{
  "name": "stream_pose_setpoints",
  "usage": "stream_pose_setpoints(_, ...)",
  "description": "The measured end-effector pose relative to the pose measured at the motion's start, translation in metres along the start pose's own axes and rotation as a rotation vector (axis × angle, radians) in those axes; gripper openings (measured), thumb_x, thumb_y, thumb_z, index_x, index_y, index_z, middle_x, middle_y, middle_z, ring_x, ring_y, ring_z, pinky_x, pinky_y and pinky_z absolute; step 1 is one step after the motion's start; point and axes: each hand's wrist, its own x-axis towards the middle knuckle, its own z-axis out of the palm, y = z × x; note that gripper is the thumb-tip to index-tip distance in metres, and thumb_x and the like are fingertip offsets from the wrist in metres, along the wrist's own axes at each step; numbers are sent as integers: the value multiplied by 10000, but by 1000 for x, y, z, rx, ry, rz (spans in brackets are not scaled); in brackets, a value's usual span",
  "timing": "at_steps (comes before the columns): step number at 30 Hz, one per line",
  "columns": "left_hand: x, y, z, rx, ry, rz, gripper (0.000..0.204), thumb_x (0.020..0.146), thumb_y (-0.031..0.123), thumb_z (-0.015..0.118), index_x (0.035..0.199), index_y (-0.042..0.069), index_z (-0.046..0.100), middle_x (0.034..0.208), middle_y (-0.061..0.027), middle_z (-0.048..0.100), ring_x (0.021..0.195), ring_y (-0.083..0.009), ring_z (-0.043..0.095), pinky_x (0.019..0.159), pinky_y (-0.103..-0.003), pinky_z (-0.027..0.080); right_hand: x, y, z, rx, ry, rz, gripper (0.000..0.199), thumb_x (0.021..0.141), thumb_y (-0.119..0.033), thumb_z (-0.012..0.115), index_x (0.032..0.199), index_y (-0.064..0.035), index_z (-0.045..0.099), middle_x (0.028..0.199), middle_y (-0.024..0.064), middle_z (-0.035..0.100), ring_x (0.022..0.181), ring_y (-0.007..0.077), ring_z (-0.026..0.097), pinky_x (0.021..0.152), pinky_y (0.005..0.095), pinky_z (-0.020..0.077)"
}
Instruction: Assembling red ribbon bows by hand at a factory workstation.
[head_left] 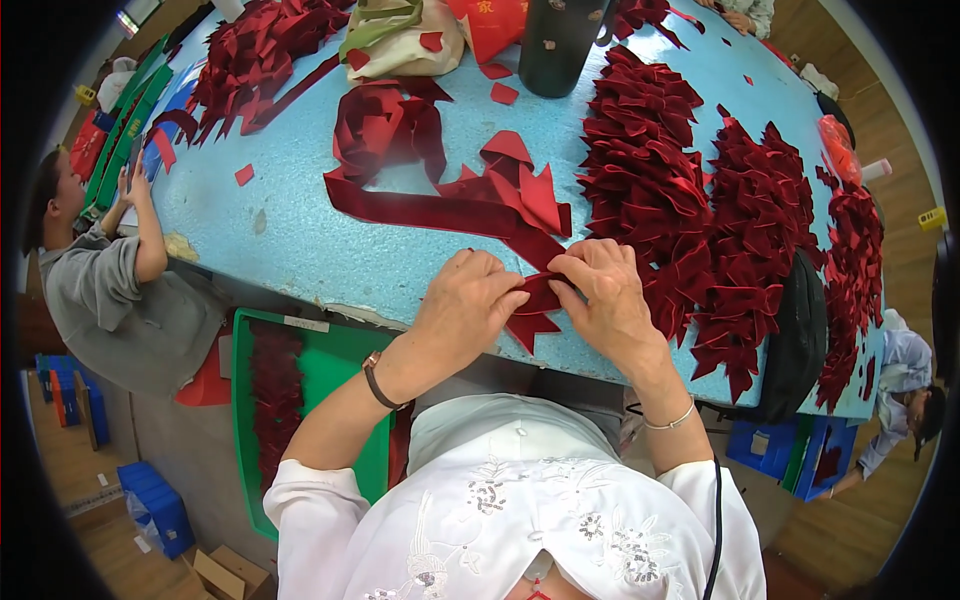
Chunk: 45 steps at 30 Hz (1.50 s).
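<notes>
At the near edge of the light-blue desk, I see my left hand and right hand meet over a small dark-red velvet bow piece. The fingers of both hands are pressed together on its middle, pinching the fabric between them, and its forked tails hang down over the desk edge.

Below the desk on my left, a green tray holds a row of dark-red pieces along its left side. Blue crates sit on the floor to my right, and I cannot tell what they hold.

A long strip of red velvet ribbon runs across the desk toward my hands, with loose loops behind it. Just beside my right hand, touching it, a heap of finished bows spreads across the desk, with a second heap beyond. A black bag lies at the right edge. A dark bottle and a beige bag stand at the far side, near another pile of red cuttings.

A person in grey sits at the left end, and another at the right.
</notes>
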Motion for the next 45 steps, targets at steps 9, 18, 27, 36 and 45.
stream_pose_setpoints(9,12,2,-8,-87,-118,-136,157,726,86,731,843,11,659,840,-98,601,817,-286,536,732,-382,450,-6,4,-8,131,-47,21,303,725,-48,748,994,-46,609,922,91,619,875,272,558,749,378,406)
stream_pose_setpoints(18,15,2,-12,-4,-104,-18,178,721,120,750,855,45,660,887,-70,621,853,-259,534,817,-379,390,-15,4,-1,239,-77,57,297,721,-25,746,985,-37,608,886,92,642,795,281,572,710,370,427)
stream_pose_setpoints(27,19,3,-16,-48,-209,-37,189,704,153,774,839,65,676,848,-41,635,893,-227,548,859,-361,351,-17,1,-6,678,-91,287,221,778,29,677,991,10,621,865,65,629,831,143,600,752,280,465)
stream_pose_setpoints(36,17,22,-29,-350,-304,-284,163,714,120,793,806,52,677,758,-29,629,826,-179,565,819,-321,390,-24,0,-15,1117,-51,477,206,843,-33,681,1027,41,623,917,28,627,855,102,583,785,251,488)
stream_pose_setpoints(45,11,42,-31,-573,-228,-497,146,762,140,776,865,55,716,803,-35,661,739,-143,569,750,-293,441,-42,-8,-25,1200,-119,520,140,876,-74,691,914,59,670,814,40,655,739,71,576,671,207,488)
